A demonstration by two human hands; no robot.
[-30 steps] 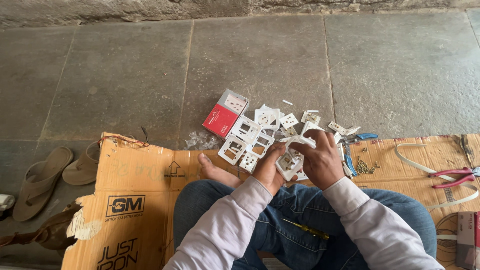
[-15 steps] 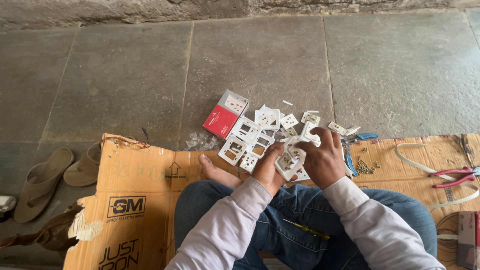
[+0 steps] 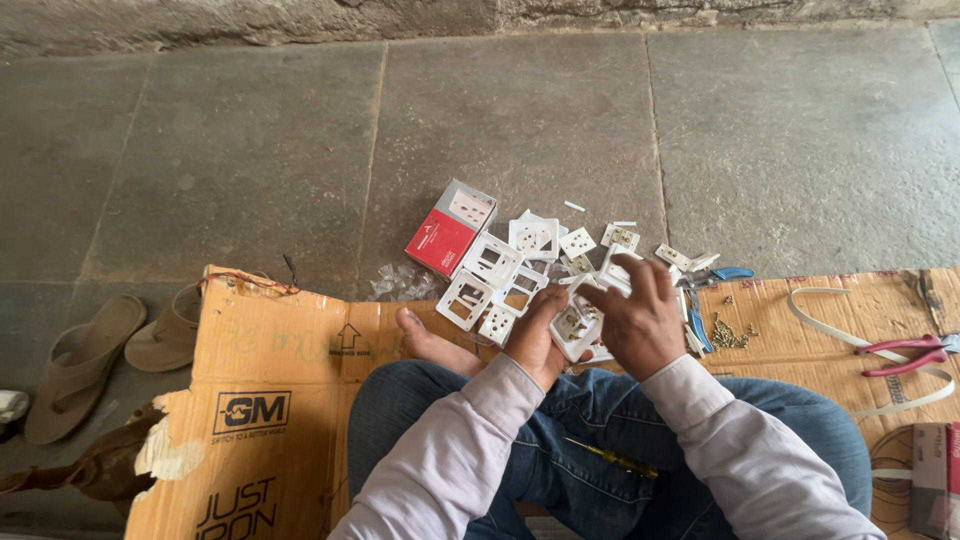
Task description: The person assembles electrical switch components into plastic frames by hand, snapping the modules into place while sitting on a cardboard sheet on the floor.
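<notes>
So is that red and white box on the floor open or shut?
Open: the red and white box lies on the stone floor with a white socket plate showing at its end.

Two hands, left hand [image 3: 533,338] and right hand [image 3: 640,325], sharing one white socket plate [image 3: 575,325]. Just beyond the fingers: a heap of white plates and frames [image 3: 500,270], roughly ten, overlap prevents a firm count. One red-and-white box [image 3: 450,232] beyond the left hand. Right of the right hand: one blue-handled pliers [image 3: 705,300], one red-handled pliers [image 3: 910,352]. Far left: two sandals [image 3: 120,350]. One yellow screwdriver [image 3: 612,459] on the lap.
</notes>
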